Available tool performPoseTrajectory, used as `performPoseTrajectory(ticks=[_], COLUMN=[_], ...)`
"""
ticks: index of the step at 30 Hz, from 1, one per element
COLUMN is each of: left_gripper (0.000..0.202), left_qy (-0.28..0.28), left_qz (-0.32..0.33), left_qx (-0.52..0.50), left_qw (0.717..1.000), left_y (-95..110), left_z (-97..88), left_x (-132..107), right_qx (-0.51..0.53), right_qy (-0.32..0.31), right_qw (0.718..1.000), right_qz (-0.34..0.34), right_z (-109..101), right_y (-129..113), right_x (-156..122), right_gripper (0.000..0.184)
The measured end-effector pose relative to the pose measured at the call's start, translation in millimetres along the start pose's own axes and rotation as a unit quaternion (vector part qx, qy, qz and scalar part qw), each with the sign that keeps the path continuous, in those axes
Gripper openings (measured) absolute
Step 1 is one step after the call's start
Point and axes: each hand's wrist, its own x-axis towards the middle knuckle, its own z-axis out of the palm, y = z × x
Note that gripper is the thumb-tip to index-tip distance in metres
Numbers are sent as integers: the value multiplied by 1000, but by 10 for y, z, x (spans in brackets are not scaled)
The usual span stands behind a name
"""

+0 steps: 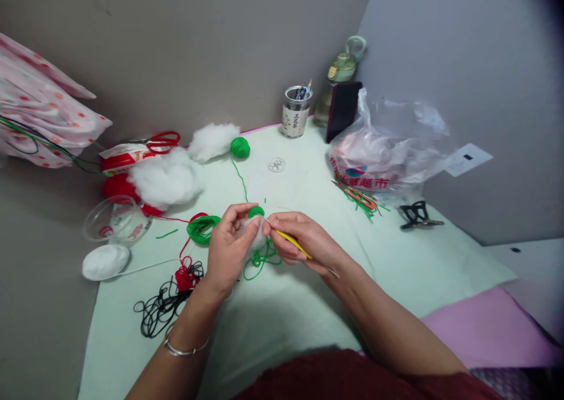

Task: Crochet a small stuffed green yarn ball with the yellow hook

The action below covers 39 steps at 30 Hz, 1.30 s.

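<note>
— Two hands meet over the middle of the pale green counter (308, 312). What does each one grip?
— The left hand (229, 248) is closed around a small white stuffed ball with a green crocheted cap (255, 213), pinched between thumb and fingers. The right hand (304, 241) is closed on a thin yellow-handled crochet hook (293, 242), its metal tip touching the green cap.
— And the yarn?
— A loose tangle of green yarn (264, 258) lies just below the hands, at six o'clock from the cap. A round green yarn ball (240, 147) sits at twelve o'clock, a fluffy white stuffing heap (165, 180) at ten, a black cord tangle (161, 309) at eight.
</note>
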Motion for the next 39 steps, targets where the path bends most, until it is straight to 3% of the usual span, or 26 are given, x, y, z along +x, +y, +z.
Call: performPoseTrajectory(ticks=[3,6,9,12,14,16,18,19,20,22,24,25,27,29,30,32,34,35,36,37,39], left_gripper=[20,14,11,11,14,18,20,20,20,20,19,19,20,21,22,20,17,16,15,15,15], left_qy=[-10,-18,-11,2,-5,-12,-10,-7,1,22,38,39,29,25,28,28,25,24,24,24,19], left_qz=[1,9,37,79,111,139,160,164,164,151,123,106,67,22,2,-24,-35,-40,-48,-57,-77], left_qx=[26,42,79,127,132,122,114,115,118,125,114,92,25,-53,-87,-143,-178,-188,-195,-202,-227], left_qw=[1000,999,996,989,985,983,980,980,979,980,985,989,997,998,996,989,983,981,979,977,971], left_y=[10,33,35,25,29,46,67,75,81,85,83,82,83,89,92,97,96,92,88,82,72], left_z=[-11,-28,-30,-19,-11,-9,-19,-30,-45,-85,-128,-147,-171,-179,-179,-170,-146,-125,-97,-62,19], left_x=[3,1,-10,-36,-59,-80,-91,-90,-84,-60,-29,-14,10,29,38,53,59,56,47,32,-8], right_qx=[-159,-382,-519,-561,-526,-410,-211,-105,-19,59,20,-25,-137,-287,-376,-536,-625,-635,-622,-587,-470], right_qy=[62,110,92,65,59,40,-19,-65,-123,-249,-332,-334,-236,-76,11,149,234,248,243,221,145], right_qw=[982,903,820,786,810,887,970,990,992,965,937,937,962,953,922,825,736,719,727,756,843], right_qz=[-82,-165,-222,-251,-251,-210,-121,-69,-18,66,104,98,26,-61,-89,-103,-116,-133,-159,-185,-220], right_z=[81,140,145,131,127,123,120,122,127,150,169,164,99,-41,-129,-297,-395,-404,-385,-342,-215], right_y=[42,87,127,124,91,49,25,23,27,37,21,-5,-89,-187,-227,-267,-248,-221,-187,-150,-77], right_x=[-48,-99,-128,-148,-157,-154,-137,-126,-117,-116,-141,-160,-199,-220,-222,-206,-173,-153,-132,-112,-72], right_gripper=[24,24,20,20,18,20,25,27,28,28,27,28,31,32,31,29,21,21,22,23,22])
